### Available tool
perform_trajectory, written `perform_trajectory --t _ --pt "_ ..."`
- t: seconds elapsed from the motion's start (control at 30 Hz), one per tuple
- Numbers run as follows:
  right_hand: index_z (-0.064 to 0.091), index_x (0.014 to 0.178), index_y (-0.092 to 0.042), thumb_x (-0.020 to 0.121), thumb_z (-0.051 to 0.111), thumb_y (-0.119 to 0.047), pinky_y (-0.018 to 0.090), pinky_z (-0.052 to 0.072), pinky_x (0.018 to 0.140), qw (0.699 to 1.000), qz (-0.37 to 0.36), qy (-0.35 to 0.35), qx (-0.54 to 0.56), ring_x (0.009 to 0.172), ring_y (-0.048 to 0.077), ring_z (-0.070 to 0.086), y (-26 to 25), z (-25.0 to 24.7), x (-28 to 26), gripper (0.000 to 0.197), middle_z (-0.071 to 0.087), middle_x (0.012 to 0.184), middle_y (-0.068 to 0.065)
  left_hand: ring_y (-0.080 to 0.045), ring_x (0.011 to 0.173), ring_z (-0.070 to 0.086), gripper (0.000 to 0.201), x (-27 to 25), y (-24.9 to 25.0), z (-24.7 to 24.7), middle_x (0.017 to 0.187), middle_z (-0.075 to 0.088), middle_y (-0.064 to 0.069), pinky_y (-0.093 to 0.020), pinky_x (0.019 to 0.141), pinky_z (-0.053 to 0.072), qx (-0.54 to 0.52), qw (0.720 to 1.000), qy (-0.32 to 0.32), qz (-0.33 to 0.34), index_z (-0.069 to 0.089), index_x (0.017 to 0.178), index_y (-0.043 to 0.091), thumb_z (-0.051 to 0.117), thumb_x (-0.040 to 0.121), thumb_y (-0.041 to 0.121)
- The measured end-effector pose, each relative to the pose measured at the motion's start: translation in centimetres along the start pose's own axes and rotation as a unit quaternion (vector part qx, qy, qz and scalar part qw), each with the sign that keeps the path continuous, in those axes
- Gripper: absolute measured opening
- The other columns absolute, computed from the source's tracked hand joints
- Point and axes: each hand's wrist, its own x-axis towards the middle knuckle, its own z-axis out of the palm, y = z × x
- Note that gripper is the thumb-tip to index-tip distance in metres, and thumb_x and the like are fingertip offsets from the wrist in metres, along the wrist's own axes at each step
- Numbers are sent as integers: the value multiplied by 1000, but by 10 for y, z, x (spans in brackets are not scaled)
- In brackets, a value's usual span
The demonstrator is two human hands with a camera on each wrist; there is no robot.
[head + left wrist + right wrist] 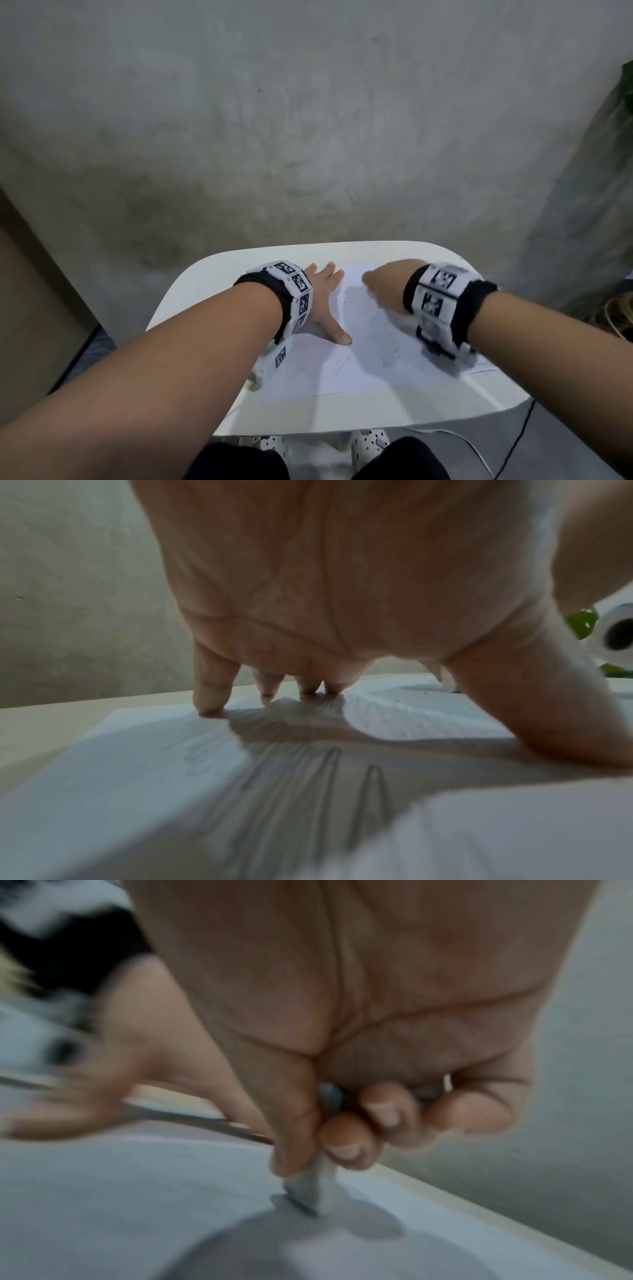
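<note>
- Grey block: we see the right hand pinching it, thumb on one side and curled fingers on the other. Its low end touches the paper. It is too blurry for us to tell what it is.
- The left hand lies flat on the same paper, just beside the right hand. Its fingers are straight and spread, and its thumb sticks out to the side. It holds nothing and only presses down.
- We can see faint print on the paper, which lies in the middle of the white table.
- Each wrist has a band with black and white squares.
- Under the near edge of the table we see spotted shoes.
- A black cable hangs to the right.
- A grey wall stands behind the table.
</note>
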Motion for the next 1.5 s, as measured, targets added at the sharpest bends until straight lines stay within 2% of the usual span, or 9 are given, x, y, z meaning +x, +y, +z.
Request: perform_trajectory --t 0.1,0.23,0.33,0.5,0.6,0.77,1.13,1.33,1.5 --pt "47 121 -13 87 60 -14 30 40 66 997 -63 -48 -22 76 20 47 -21 6 -9 36 60 108 4 -28 149 -12 131 0 2 -2 160 -23 3 -52 117 6 15 1000 -2 0 -19 152 21 64 68 77" --pt "49 114 -15 95 48 -18 32 45 79 1000 12 -2 -5 91 23 54 -1 -1 -3 20 59 105 4 -27 149 -12 131 3 -1 1 160 -23 5 -53 117 5 6 1000 -3 -5 -19 152 23 64 66 78" --pt "46 120 -13 91 55 -14 28 41 64 999 -36 -33 -7 94 24 57 -24 5 -13 30 56 91 0 -28 149 -11 130 0 4 -1 160 -22 3 -52 117 7 25 1000 4 -5 -18 152 21 64 68 76" --pt "49 111 -18 94 49 -17 30 42 73 1000 4 -9 -21 89 23 55 -1 0 -3 17 60 96 0 -27 149 -13 132 3 -1 0 160 -23 5 -53 117 4 10 1000 -6 -2 -19 152 23 64 66 78" --pt "47 118 -17 89 59 -15 28 41 60 997 -50 -27 -59 91 24 59 -23 7 -12 31 60 99 0 -28 149 -11 130 0 2 -1 160 -22 3 -52 117 6 22 1000 0 -2 -19 152 21 64 68 77" --pt "50 122 -13 92 53 -19 30 40 74 999 10 -11 -46 94 24 57 -2 -2 -7 31 61 117 3 -27 149 -11 130 1 1 0 160 -22 6 -53 117 6 13 1000 2 -4 -19 152 23 63 68 78" --pt "50 115 -15 89 58 -16 30 41 64 997 -51 -22 -57 78 21 56 -22 9 -14 27 57 87 -2 -26 149 -11 132 3 1 2 160 -22 5 -52 117 6 13 1000 9 -4 -18 152 23 65 66 77" --pt "53 109 -15 90 52 -18 30 42 70 1000 17 2 -10 81 22 53 3 4 -8 19 56 85 -2 -27 149 -12 132 3 -2 1 160 -23 6 -53 117 4 2 1000 1 -1 -19 152 23 64 66 78" --pt "46 104 -20 91 53 -18 31 41 73 997 -55 -48 12 82 22 49 -14 10 -16 15 55 89 -1 -27 149 -11 129 1 2 -1 160 -21 4 -52 117 6 12 1000 6 -3 -18 153 22 64 69 76"
